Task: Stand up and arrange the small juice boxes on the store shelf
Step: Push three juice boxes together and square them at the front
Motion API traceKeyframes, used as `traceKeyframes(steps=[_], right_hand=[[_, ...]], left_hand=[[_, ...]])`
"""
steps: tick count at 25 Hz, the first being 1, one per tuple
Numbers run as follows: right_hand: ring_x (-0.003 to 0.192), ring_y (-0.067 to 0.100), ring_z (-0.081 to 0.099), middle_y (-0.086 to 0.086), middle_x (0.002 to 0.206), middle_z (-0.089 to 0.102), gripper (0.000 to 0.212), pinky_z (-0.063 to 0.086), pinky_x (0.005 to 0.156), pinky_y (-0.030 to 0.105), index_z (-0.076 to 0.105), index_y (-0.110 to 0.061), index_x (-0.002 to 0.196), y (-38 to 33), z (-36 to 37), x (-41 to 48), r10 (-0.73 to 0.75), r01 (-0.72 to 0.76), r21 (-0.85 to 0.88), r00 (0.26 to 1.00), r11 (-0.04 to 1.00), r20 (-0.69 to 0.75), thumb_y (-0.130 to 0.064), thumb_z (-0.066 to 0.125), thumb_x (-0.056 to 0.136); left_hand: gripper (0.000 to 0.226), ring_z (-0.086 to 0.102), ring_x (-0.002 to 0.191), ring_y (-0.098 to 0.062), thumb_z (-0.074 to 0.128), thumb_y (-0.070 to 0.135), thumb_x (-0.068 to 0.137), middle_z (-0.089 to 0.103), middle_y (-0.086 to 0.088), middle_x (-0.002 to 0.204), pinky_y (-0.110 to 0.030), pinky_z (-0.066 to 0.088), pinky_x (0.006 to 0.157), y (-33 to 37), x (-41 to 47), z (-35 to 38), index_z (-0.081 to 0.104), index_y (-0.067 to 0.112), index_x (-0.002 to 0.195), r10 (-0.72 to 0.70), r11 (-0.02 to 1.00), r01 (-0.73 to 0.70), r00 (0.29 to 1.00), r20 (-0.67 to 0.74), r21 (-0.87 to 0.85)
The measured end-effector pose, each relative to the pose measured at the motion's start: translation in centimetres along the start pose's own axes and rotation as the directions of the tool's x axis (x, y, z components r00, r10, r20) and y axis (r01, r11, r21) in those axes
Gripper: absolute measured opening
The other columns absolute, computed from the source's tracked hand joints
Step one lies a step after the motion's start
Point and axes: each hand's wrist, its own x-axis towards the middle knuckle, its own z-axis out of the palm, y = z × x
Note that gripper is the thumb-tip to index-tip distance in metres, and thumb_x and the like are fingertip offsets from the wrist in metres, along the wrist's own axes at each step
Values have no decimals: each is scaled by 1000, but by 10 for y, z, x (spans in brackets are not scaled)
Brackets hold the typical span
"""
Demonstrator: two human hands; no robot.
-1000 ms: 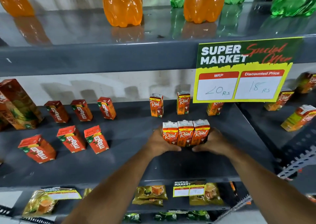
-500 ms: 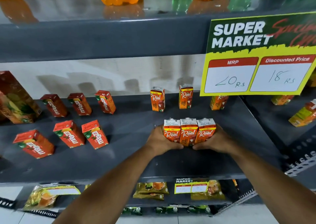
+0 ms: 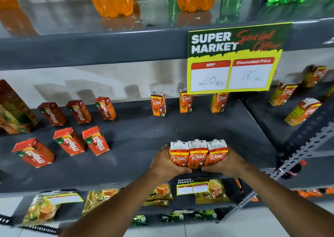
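Three small orange Real juice boxes (image 3: 198, 154) stand upright side by side near the front edge of the grey middle shelf (image 3: 137, 139). My left hand (image 3: 165, 163) presses against the left box and my right hand (image 3: 226, 162) against the right box, squeezing the row together. Behind them three more Real boxes (image 3: 158, 104) stand spaced apart along the back of the shelf. To the left, several red Maaza juice boxes (image 3: 95, 140) stand in two rows.
A yellow and green price sign (image 3: 235, 56) hangs from the upper shelf, which carries orange bottles (image 3: 112, 0) and green bottles. A large carton (image 3: 12, 110) stands at far left. More cartons (image 3: 301, 111) sit on the right-hand shelf. Tea packets (image 3: 159, 194) lie on the shelf below.
Both hands have kept hold of the three-box row, which sits a little nearer the shelf's front edge in view. The camera has shifted, showing more of the upper shelf again.
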Motion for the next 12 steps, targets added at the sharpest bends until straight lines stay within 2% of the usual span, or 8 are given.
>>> traceKeyframes(steps=[3, 6, 8, 12], right_hand=[[93, 1, 68, -13, 98, 73, 67, 56, 88, 34, 65, -38, 97, 5, 0, -7, 17, -17, -7, 1000, 1000, -17, -39, 95, 37], [98, 5, 68, -10, 104, 72, 92, 56, 91, 40, 64, -32, 109, 12, 3, -2, 37, -38, -27, 999, 999, -16, -57, 92, 25], [103, 9, 65, -9, 112, 67, 106, 54, 94, 41, 60, -33, 116, 21, 5, 3, 46, -47, -70, 999, 996, -22, -68, 88, 20], [103, 8, 65, -9, 115, 66, 112, 55, 93, 41, 56, -36, 120, 23, 3, 3, 89, -89, -57, 996, 994, 7, -67, 88, 17]], left_hand=[[91, 66, 91, -7, 88, 59, 25, 70, 9, 98, -40, 56, 86, -1, -6, 5, 60, 31, 106, -40, 999, 40, 999, -13, -7], [83, 65, 93, -9, 94, 45, 34, 70, 8, 100, -40, 55, 88, 5, -9, 3, 59, 29, 108, -49, 999, 49, 999, -14, -19], [81, 65, 94, -8, 95, 42, 37, 70, 9, 101, -41, 55, 88, 6, -11, 3, 59, 30, 108, -37, 999, 36, 999, -15, -29], [84, 64, 98, -10, 95, 41, 39, 68, 10, 106, -43, 54, 88, 8, -14, 2, 55, 33, 113, -2, 1000, 2, 1000, -2, -29]])
